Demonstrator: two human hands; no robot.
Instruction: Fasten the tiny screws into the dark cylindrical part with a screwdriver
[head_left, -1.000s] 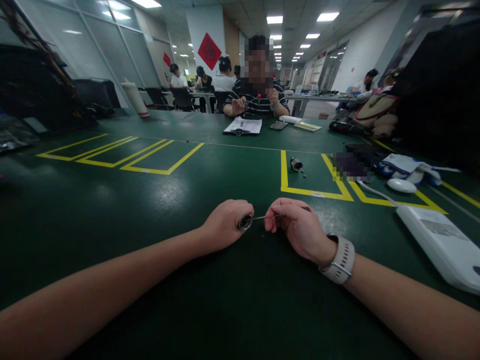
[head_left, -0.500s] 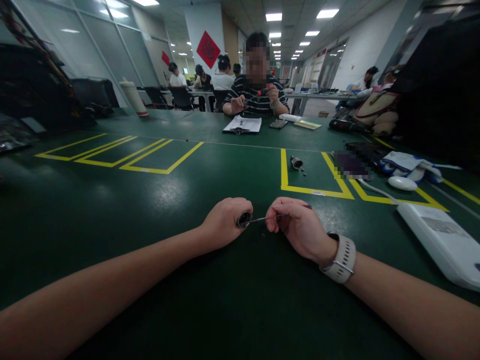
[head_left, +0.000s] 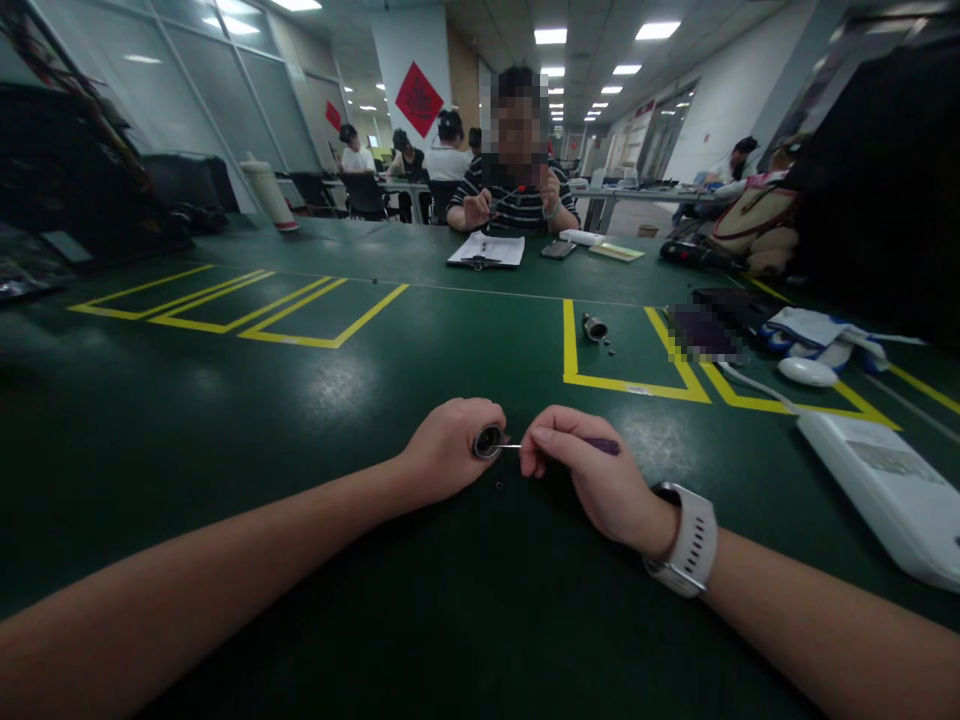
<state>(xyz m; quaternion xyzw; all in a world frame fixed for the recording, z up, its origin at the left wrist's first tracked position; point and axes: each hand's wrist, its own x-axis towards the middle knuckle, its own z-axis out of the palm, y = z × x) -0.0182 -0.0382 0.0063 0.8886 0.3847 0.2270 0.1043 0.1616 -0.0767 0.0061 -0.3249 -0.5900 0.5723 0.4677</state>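
Note:
My left hand [head_left: 454, 450] is wrapped round a short hollow metal cylinder [head_left: 478, 452], its open end turned toward my right hand. My right hand [head_left: 581, 465] is closed on a slim tool with a purple handle [head_left: 602, 446] and a thin metal shaft [head_left: 510, 446]. The shaft's tip reaches into the mouth of the cylinder; what it touches inside is too dark to tell. A tiny ring-like piece [head_left: 499, 485] lies on the green table [head_left: 480, 610] just below the cylinder.
A similar metal cylinder [head_left: 595, 328] lies beside tiny pieces inside a yellow-taped area. On the right are a white device [head_left: 877, 490], a white mouse-like object [head_left: 807, 372] and a cloth [head_left: 817, 335]. Across the table a person [head_left: 517, 210] sits behind a clipboard [head_left: 487, 250].
My right hand has moved left and turned, bringing the tool's shaft further into the cylinder and its purple handle into view. The tiny ring-like piece appears further left and lower.

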